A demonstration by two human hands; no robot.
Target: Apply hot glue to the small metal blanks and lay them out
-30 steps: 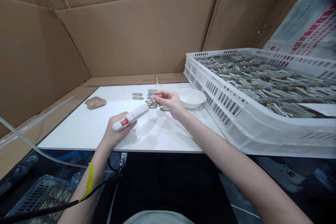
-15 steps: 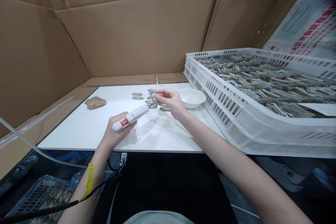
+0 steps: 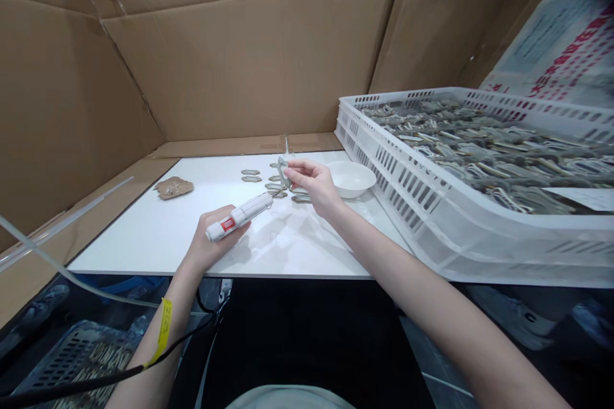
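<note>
My left hand (image 3: 211, 236) is wrapped round a white glue gun (image 3: 240, 215) with a red label, its thin metal tip pointing right and away from me. Between the thumb and fingers of my right hand (image 3: 314, 184) is a small grey-green elongated piece (image 3: 283, 172), tilted upright just beyond the gun's tip. Beneath and beside it, several similar flat pieces (image 3: 302, 199) lie on the white board; my right fingers partly cover some. Two more such pieces (image 3: 251, 179) lie to the left. Whether the tip touches the held piece I cannot tell.
A white bowl (image 3: 352, 180) stands behind my right hand. The large white crate (image 3: 378, 166) at right is filled with similar pieces. A torn cardboard scrap (image 3: 173, 188) lies at left. Cardboard walls (image 3: 230, 64) enclose the board. A black cable (image 3: 119, 376) crosses my left forearm.
My right hand has turned the grey-green piece more upright and raised it slightly. My left hand and the glue gun are almost unmoved.
</note>
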